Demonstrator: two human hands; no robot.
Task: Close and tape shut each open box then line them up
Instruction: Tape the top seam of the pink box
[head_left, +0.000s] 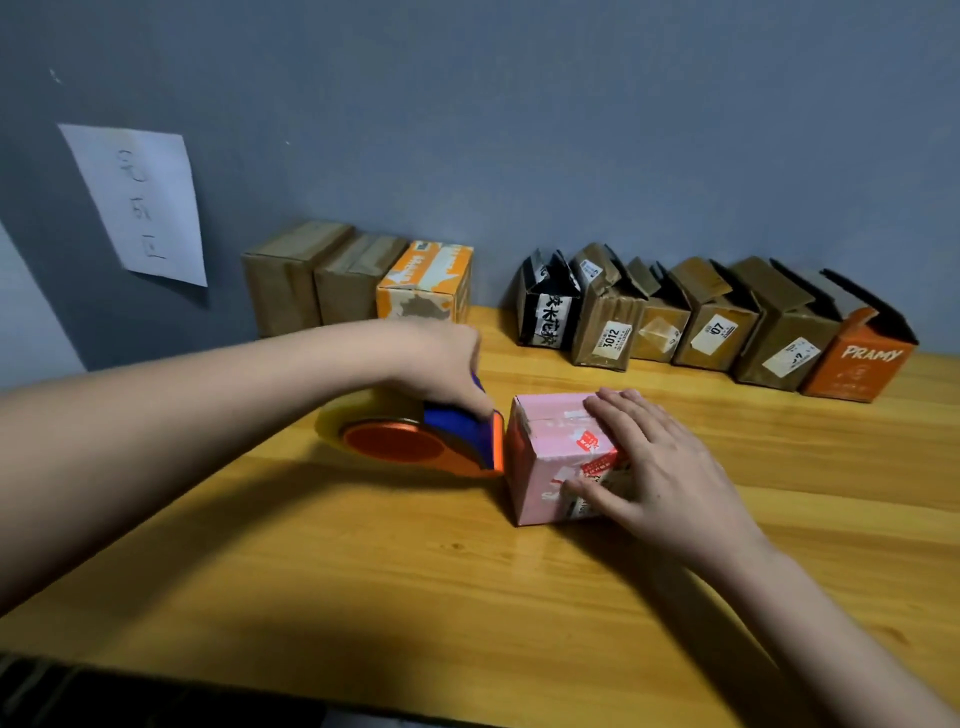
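Observation:
A small pink box with its flaps folded down stands in the middle of the wooden table. My right hand lies flat over its top, fingers straight, thumb against the near side. My left hand grips an orange and blue tape dispenser whose front edge meets the box's left side. Three closed boxes stand in a row at the back left. Several open boxes line the wall at the back right.
A white paper sheet with handwriting hangs on the grey wall at the left. An orange box marked PRAMY ends the open row at the right. The table's near edge runs along the bottom of the view.

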